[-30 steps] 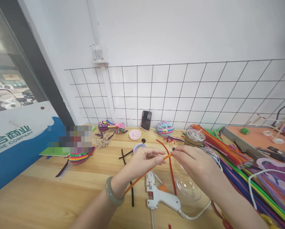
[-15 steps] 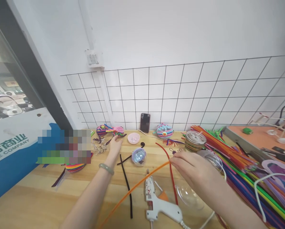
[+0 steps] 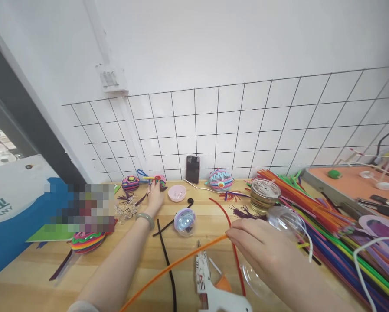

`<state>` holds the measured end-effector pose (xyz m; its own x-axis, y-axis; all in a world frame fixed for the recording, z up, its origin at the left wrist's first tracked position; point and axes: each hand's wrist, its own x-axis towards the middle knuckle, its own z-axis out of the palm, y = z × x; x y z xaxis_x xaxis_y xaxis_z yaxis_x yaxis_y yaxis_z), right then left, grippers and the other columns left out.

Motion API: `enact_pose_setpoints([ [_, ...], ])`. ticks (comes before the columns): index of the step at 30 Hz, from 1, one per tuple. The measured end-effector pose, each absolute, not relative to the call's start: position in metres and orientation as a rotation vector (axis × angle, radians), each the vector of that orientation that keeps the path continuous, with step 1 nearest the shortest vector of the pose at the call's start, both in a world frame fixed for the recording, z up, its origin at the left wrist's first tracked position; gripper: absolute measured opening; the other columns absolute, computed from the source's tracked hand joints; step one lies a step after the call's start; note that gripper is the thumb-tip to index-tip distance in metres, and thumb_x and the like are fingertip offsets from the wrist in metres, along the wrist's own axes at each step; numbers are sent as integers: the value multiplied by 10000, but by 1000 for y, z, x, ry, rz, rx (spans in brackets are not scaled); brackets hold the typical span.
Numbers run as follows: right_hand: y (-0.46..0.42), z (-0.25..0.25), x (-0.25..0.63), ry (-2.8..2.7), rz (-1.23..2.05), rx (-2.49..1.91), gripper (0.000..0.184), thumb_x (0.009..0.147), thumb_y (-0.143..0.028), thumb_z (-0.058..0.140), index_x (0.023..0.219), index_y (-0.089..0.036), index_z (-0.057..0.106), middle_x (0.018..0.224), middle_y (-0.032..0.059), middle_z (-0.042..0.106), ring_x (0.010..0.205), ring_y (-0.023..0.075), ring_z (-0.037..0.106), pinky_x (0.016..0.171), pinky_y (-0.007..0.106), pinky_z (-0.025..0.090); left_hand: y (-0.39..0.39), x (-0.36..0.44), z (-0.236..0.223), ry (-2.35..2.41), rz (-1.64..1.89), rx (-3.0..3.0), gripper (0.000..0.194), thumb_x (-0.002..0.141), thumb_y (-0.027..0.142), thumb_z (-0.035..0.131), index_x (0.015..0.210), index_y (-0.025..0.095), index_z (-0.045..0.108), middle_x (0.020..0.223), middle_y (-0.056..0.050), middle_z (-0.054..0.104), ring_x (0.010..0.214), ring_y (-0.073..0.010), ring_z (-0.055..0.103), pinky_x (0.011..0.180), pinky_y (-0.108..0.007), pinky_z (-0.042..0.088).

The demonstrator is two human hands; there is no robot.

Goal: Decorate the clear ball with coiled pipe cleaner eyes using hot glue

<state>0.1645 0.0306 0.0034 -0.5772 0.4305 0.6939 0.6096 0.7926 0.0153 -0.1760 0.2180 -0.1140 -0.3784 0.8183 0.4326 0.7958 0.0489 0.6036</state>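
Observation:
My right hand pinches the end of an orange pipe cleaner, which slants down to the lower left. My left hand reaches to the back of the table, its fingers closed on a small multicoloured pipe-cleaner ball; the fingertips are partly hidden. Beside it lies another striped ball. Between my arms are a lilac-rimmed clear ball, black pipe cleaners and a white hot glue gun. A red pipe cleaner passes behind my right fingertips.
A pink dish, a phone and a blue-pink ball line the back. On the right are a lidded cup, clear plastic shells, pipe-cleaner bundles and an orange-topped case. A rainbow-striped ball sits left.
The view has shifted, so most things sit lower or further left. My left fingers have moved over the small ball, which looks turned. My right hand still holds the orange pipe cleaner.

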Motion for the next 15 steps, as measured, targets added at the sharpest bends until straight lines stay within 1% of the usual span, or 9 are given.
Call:
enact_pose_setpoints([
  [1, 31, 4, 164, -2271, -321, -764, 324, 934, -157, 308, 912, -145, 631, 863, 109, 658, 770, 204, 611, 621, 321, 507, 220, -175, -115, 2245, 1257, 1769, 333, 840, 258, 535, 1161, 170, 524, 1245, -119, 495, 1094, -247, 502, 905, -447, 427],
  [3, 31, 3, 164, -2274, -305, -767, 337, 940, -163, 293, 912, -145, 628, 863, 108, 656, 768, 201, 609, 624, 321, 508, 223, -175, -116, 2213, 1237, 1833, 400, 786, 127, 547, 1184, 162, 531, 1345, -141, 422, 1245, -293, 368, 1030, -457, 309],
  [5, 32, 0, 164, -2287, -285, -776, 336, 944, -164, 285, 928, -144, 621, 874, 108, 653, 774, 202, 608, 633, 328, 507, 228, -175, -116, 2173, 1222, 1877, 515, 715, 20, 508, 1217, 133, 519, 1403, -148, 361, 1325, -298, 242, 1101, -430, 193],
  [7, 33, -3, 164, -2311, -258, -777, 327, 943, -156, 286, 952, -142, 612, 890, 108, 647, 787, 202, 606, 653, 337, 506, 232, -175, -117, 2137, 1215, 1900, 587, 682, -13, 463, 1258, 100, 479, 1423, -154, 331, 1345, -288, 201, 1118, -430, 143],
  [9, 34, -5, 165, -2336, -241, -774, 312, 938, -143, 294, 969, -142, 604, 903, 107, 643, 800, 203, 605, 669, 345, 505, 235, -176, -117, 2111, 1217, 1900, 608, 678, -17, 433, 1281, 61, 447, 1435, -177, 299, 1352, -286, 180, 1120, -429, 130],
  [12, 34, -7, 165, -2336, -243, -777, 297, 933, -140, 305, 976, -144, 599, 906, 109, 642, 806, 210, 605, 666, 352, 506, 232, -178, -115, 2080, 1227, 1885, 603, 698, 1, 409, 1302, 17, 408, 1451, -205, 244, 1357, -281, 163, 1116, -401, 157],
  [15, 34, -8, 165, -2333, -229, -792, 281, 926, -133, 322, 975, -154, 597, 917, 106, 641, 815, 206, 606, 676, 348, 505, 225, -186, -108, 2044, 1227, 1889, 603, 707, 14, 396, 1309, 53, 414, 1450, -165, 275, 1353, -250, 191, 1108, -374, 184],
])
